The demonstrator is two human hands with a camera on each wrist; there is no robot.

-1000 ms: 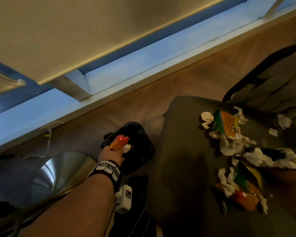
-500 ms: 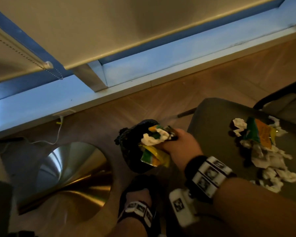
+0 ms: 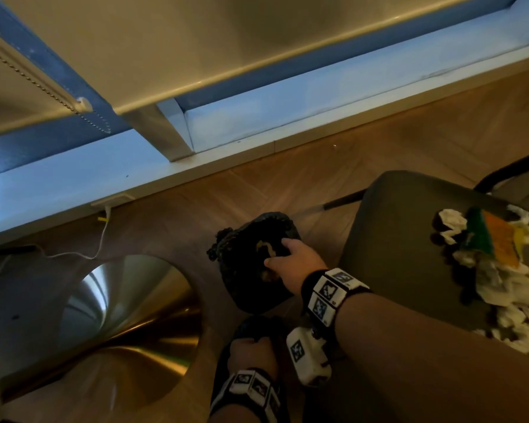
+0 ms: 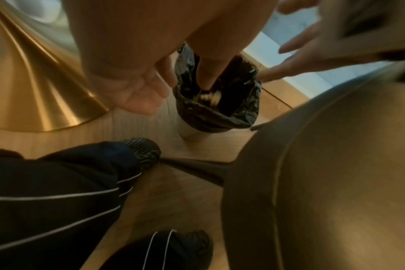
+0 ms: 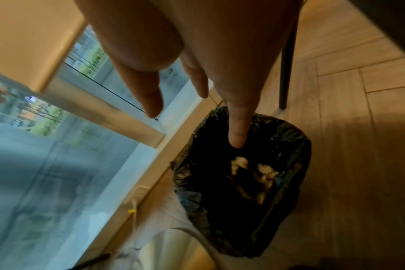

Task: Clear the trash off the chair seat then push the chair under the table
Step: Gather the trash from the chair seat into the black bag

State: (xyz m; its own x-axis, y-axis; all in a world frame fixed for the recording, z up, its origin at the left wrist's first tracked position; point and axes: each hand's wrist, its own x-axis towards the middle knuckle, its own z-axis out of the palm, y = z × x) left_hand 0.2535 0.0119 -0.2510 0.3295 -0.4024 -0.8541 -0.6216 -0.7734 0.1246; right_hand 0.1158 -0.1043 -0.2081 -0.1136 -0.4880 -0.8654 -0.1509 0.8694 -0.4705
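The dark chair seat (image 3: 403,254) carries a pile of crumpled white tissue and a green-orange wrapper (image 3: 495,264) on its right side. A small bin lined with a black bag (image 3: 245,288) stands on the floor left of the seat. My right hand (image 3: 287,254) hovers over the bin's mouth; in the right wrist view its fingers (image 5: 236,127) are straight and hold nothing. Tissue and wrappers (image 5: 264,169) lie inside the bin (image 5: 289,210). My left hand (image 3: 251,349) hangs low near my shoe, and the left wrist view shows its palm (image 4: 141,93) relaxed and empty.
The table's brass cone base (image 3: 129,315) stands on the wooden floor left of the bin. A white cable (image 3: 101,236) runs from a socket on the skirting below the window. My shoes (image 4: 143,151) are beside a black chair leg (image 4: 197,168).
My right hand carried a handful of tissue and wrappers from the seat over the bin and let it drop in. My left hand drew back from the bin toward my body.
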